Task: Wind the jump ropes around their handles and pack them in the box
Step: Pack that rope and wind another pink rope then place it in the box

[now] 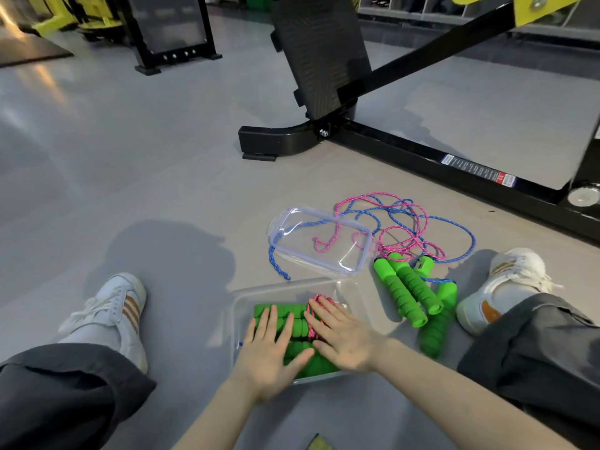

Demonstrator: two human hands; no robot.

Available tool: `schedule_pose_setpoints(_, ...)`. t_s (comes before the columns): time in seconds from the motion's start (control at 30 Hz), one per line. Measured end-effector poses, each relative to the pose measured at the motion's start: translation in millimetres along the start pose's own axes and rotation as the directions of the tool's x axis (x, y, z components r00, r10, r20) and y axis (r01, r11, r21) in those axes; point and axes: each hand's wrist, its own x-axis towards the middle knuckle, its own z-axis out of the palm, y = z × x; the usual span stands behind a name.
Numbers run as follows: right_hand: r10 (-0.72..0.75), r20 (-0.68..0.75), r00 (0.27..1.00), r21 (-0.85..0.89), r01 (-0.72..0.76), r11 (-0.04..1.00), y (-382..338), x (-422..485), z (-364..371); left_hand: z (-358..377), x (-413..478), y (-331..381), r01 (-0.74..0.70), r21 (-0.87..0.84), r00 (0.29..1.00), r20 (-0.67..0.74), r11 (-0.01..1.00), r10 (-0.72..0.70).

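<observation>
— Where are the hands?
— Both are inside the clear box (236, 303). The left hand (269, 349) and the right hand (341, 336) press flat, with straight fingers and gripping nothing, on green handles (297, 328) wound with pink rope (319, 298).
— And the other ropes?
— The loose ropes (404, 246) lie tangled on the floor beside the lid (344, 254). Their handles (407, 289) lie just right of the box.

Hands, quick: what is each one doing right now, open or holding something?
Left hand: open, fingers straight, pressing on the green handles in the box.
Right hand: open, flat on the wound pink rope.
</observation>
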Motion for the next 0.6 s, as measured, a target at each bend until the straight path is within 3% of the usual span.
schedule_pose_setpoints(0.1,-0.029,-0.079,0.996,-0.002,0.029,1.0,0.5,-11.4,-8.2,-2.5,-1.4,9.6,0.034,-0.02,0.996,-0.085,0.999,-0.036)
schedule_pose_setpoints(0.17,-0.082,-0.196,0.977,-0.077,0.068,0.995,10.6,-23.5,-17.6,0.0,5.0,20.6,0.041,0.07,0.965,-0.26,0.997,-0.022)
schedule_pose_setpoints(0.27,0.043,-0.272,0.961,-0.085,-0.069,0.994,38.0,-44.8,-32.6,-6.0,19.0,61.3,-0.078,0.051,0.914,-0.396,0.996,0.092)
schedule_pose_setpoints(0.33,0.261,-0.33,0.907,-0.008,-0.279,0.96,60.1,-57.6,-35.4,-15.1,29.3,100.3,-0.165,-0.004,0.901,-0.407,0.986,0.15)
schedule_pose_setpoints(0.4,0.438,-0.343,0.831,0.179,-0.4,0.899,81.7,-73.0,-28.6,-16.2,42.1,138.1,-0.236,-0.067,0.905,-0.377,0.969,0.195)
schedule_pose_setpoints(0.53,0.484,-0.221,0.847,0.34,-0.398,0.852,114.3,-103.5,-5.8,-7.4,74.0,194.1,-0.26,-0.227,0.898,-0.413,0.939,0.149)
schedule_pose_setpoints(0.6,0.488,-0.188,0.852,0.461,-0.362,0.81,119.5,-109.1,-4.7,-2.0,95.1,209.2,-0.19,-0.293,0.949,-0.3,0.937,0.098)
